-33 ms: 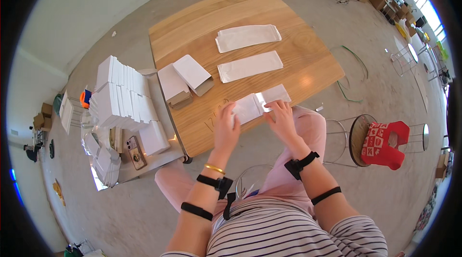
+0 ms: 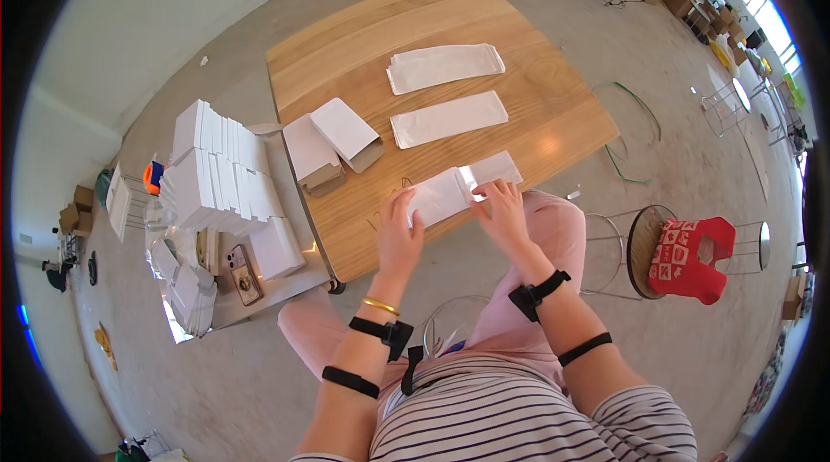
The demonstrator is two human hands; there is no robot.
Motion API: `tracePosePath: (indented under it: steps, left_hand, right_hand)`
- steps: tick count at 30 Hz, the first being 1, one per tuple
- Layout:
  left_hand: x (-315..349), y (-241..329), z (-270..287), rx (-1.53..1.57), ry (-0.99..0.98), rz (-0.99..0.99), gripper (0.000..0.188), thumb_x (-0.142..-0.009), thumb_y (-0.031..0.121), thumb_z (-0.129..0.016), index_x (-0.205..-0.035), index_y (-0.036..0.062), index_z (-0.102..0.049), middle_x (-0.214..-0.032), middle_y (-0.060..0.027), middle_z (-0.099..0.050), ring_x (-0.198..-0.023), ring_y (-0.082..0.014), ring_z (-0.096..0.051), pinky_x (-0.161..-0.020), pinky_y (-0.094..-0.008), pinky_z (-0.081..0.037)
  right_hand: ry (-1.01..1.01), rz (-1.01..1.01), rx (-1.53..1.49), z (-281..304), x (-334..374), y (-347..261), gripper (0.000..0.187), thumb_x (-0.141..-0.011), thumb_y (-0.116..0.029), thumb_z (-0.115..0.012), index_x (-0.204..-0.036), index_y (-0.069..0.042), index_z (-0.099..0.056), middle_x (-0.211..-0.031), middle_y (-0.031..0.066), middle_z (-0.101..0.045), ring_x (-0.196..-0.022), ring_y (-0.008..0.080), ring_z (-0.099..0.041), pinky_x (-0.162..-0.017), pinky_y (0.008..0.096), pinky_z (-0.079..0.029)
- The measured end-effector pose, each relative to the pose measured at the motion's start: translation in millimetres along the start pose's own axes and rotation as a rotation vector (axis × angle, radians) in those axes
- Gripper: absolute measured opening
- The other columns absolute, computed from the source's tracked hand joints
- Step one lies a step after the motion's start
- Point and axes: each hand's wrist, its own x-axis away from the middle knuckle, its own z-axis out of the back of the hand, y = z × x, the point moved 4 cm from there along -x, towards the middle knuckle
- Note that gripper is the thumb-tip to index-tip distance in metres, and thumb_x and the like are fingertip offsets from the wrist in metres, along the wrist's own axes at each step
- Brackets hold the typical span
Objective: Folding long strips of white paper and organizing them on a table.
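Observation:
A flat white box lies at the table's near edge, and a thin white plastic bag extends from its right end. A shiny band crosses where they meet; whether the box sits inside the bag I cannot tell. My left hand is at the box's left end, thumb and fingers apart around its corner. My right hand has curled fingers pinching at the bag's near edge beside the shiny band. Farther back lie two flat stacks of white bags, a nearer one and a farther one.
Two white boxes rest on the wooden table at left. A side cart holds stacked white boxes and a phone. A stool with a red bag stands right. People sit at the far right.
My left hand has shifted slightly left, its fingers drawn back from the top of the white box. My right hand, the box and the bag stay nearly in place.

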Motion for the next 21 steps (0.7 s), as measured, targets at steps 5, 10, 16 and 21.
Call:
tracePosePath:
  steps: [5, 10, 16, 21]
  left_hand:
    - [28.2, -21.6, 5.8, -0.189, -0.084, -0.074, 0.055, -0.092, 0.015, -0.061, -0.142, 0.0033, -0.042, -0.146, -0.0166, -0.043, -0.135, -0.0359, -0.04, -0.112, -0.0488, -0.032]
    - [34.9, -22.8, -12.7, -0.43, -0.324, -0.146, 0.072, -0.096, 0.033, -0.057, -0.154, 0.008, -0.025, -0.161, -0.0159, -0.024, -0.149, -0.0338, -0.021, -0.121, -0.0526, -0.013]
    - [33.1, -22.5, -17.9, -0.467, -0.389, -0.124, 0.076, -0.098, 0.045, -0.05, -0.158, 0.0101, -0.019, -0.163, -0.0158, -0.017, -0.151, -0.0326, -0.016, -0.122, -0.0539, -0.01]
    - [25.9, -22.6, -15.8, -0.528, -0.311, -0.136, 0.08, -0.097, 0.049, -0.05, -0.157, 0.0064, -0.019, -0.163, -0.0188, -0.018, -0.151, -0.0334, -0.015, -0.12, -0.0547, -0.013]
  right_hand:
    - [0.099, -0.049, 0.093, -26.2, -15.9, -7.2, 0.021, -0.079, -0.026, -0.075, -0.09, -0.011, -0.064, -0.096, 0.0069, -0.059, -0.1, 0.0293, -0.053, -0.084, 0.0431, -0.04]
    - [0.046, -0.161, 0.176, -39.3, -28.0, -6.5, 0.022, -0.076, -0.028, -0.078, -0.086, -0.012, -0.066, -0.095, 0.0067, -0.059, -0.102, 0.0293, -0.053, -0.088, 0.0445, -0.039]
    - [0.03, -0.183, 0.188, -39.3, -34.9, -0.9, 0.018, -0.075, -0.027, -0.077, -0.077, -0.011, -0.068, -0.094, 0.0083, -0.061, -0.101, 0.0301, -0.055, -0.086, 0.0434, -0.039]
    - [0.037, -0.074, 0.156, -28.4, -35.6, -18.6, 0.03, -0.081, -0.03, -0.073, -0.103, -0.011, -0.065, -0.108, 0.0085, -0.059, -0.107, 0.0309, -0.053, -0.092, 0.0462, -0.039]
